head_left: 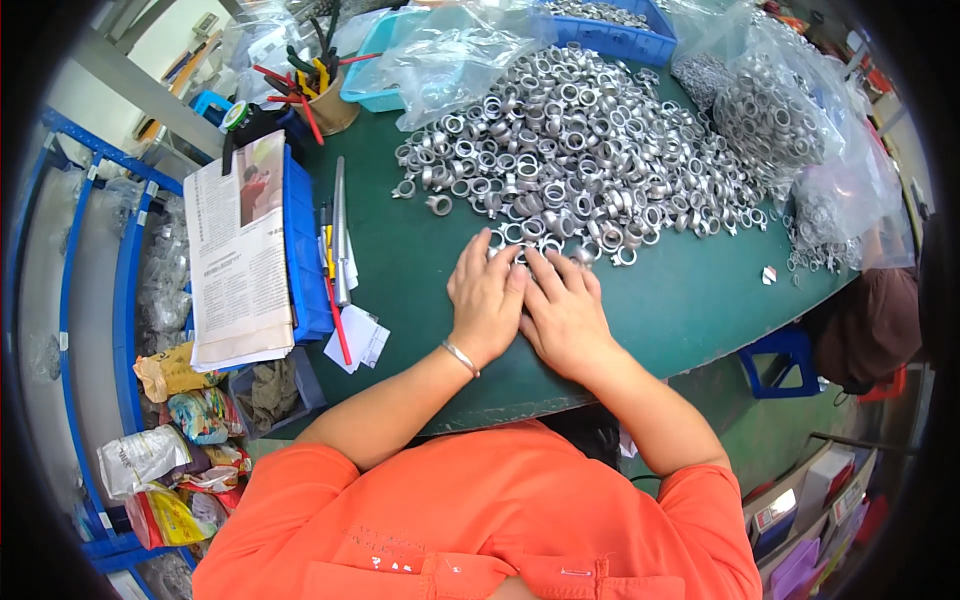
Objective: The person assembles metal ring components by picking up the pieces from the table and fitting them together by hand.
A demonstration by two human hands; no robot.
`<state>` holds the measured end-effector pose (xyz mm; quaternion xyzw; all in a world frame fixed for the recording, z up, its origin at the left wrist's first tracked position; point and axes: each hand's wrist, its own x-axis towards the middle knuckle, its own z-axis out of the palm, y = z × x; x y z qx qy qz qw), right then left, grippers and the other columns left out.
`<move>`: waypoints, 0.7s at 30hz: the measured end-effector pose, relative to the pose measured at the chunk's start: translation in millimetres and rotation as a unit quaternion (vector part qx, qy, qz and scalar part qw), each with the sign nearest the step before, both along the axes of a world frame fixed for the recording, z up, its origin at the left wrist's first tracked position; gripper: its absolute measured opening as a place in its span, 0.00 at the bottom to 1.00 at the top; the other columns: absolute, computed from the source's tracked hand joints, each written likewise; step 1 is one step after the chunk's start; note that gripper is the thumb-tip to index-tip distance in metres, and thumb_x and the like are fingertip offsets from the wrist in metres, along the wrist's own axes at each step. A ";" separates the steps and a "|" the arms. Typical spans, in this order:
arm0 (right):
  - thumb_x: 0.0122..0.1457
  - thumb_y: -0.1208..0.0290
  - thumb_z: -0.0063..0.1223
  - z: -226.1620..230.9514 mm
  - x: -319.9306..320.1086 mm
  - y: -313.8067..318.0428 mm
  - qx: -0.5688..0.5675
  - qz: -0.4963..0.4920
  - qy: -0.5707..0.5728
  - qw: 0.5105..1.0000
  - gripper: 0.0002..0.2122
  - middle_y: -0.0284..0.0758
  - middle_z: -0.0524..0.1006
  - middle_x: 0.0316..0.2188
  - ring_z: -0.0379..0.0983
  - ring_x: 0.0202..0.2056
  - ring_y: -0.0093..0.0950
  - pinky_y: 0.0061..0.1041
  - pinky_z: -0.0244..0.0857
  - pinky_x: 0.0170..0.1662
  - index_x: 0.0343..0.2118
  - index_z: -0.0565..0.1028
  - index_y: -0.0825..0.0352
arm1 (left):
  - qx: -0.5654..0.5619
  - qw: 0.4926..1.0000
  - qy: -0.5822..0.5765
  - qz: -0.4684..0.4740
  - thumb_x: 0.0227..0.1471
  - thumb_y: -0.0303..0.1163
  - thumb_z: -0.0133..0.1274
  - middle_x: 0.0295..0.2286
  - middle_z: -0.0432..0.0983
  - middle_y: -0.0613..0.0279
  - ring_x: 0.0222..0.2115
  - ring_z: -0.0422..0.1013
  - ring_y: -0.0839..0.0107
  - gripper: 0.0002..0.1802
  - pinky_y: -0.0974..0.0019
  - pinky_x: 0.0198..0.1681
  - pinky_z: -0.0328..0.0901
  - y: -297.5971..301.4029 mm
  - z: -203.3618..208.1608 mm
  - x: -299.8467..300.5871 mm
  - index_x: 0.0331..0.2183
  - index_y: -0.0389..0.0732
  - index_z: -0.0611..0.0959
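A big heap of small silver metal rings (560, 135), several with a little stub on the side, is spread over the green table (400, 290). At its near edge lie both my hands, palms down and side by side. My left hand (487, 305), with a bangle (460, 358) at the wrist, has its fingers stretched forward and slightly apart, reaching the nearest rings. The fingers of my right hand (567, 318) are also extended, with their tips against the rings. Each thumb points toward the other hand. What lies under the palms is hidden, and I see nothing gripped.
On the left, a newspaper (240, 260) leans on a blue bin (306, 250) beside a long metal rod (341, 230). Pliers stand in a round holder (330, 108). Plastic bags of rings (765, 120) crowd the right; a blue stool (780, 362) stands below.
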<state>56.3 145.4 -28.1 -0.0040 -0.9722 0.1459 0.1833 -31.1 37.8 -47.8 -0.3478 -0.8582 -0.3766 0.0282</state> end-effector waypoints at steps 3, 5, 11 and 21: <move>0.44 0.66 0.55 -1.8 29.2 0.0 -0.029 -0.016 -0.020 0.999 0.24 0.39 0.62 0.51 0.57 0.50 0.39 0.37 0.52 0.50 0.47 0.66 0.64 | -0.006 0.999 -0.029 -0.034 0.52 0.41 0.41 0.50 0.54 0.43 0.52 0.50 0.48 0.19 0.51 0.53 0.44 2.2 2.1 18.8 0.42 0.41 0.73; 0.44 0.69 0.56 -2.1 43.2 5.4 -0.103 -0.004 -0.038 0.994 0.24 0.38 0.62 0.51 0.57 0.50 0.40 0.37 0.53 0.50 0.47 0.66 0.65 | 0.037 0.995 -0.067 -0.067 0.52 0.41 0.42 0.51 0.53 0.44 0.52 0.49 0.48 0.19 0.51 0.54 0.43 2.7 4.2 20.8 0.42 0.41 0.73; 0.46 0.80 0.53 -0.6 66.8 27.1 -0.316 -0.130 0.117 0.933 0.12 0.39 0.69 0.36 0.68 0.33 0.31 0.23 0.65 0.34 0.36 0.70 0.70 | 0.243 0.876 -0.412 -0.056 0.57 0.34 0.38 0.41 0.67 0.62 0.44 0.61 0.78 0.16 0.74 0.48 0.54 -12.9 28.9 7.6 0.42 0.34 0.70; 0.41 0.80 0.60 2.9 62.8 24.4 -0.363 -0.136 0.028 0.921 0.08 0.34 0.68 0.30 0.67 0.27 0.24 0.19 0.62 0.28 0.25 0.73 0.70 | 0.322 0.799 -0.495 -0.111 0.54 0.27 0.39 0.36 0.69 0.61 0.35 0.66 0.77 0.10 0.76 0.35 0.61 -23.6 43.5 45.6 0.37 0.34 0.71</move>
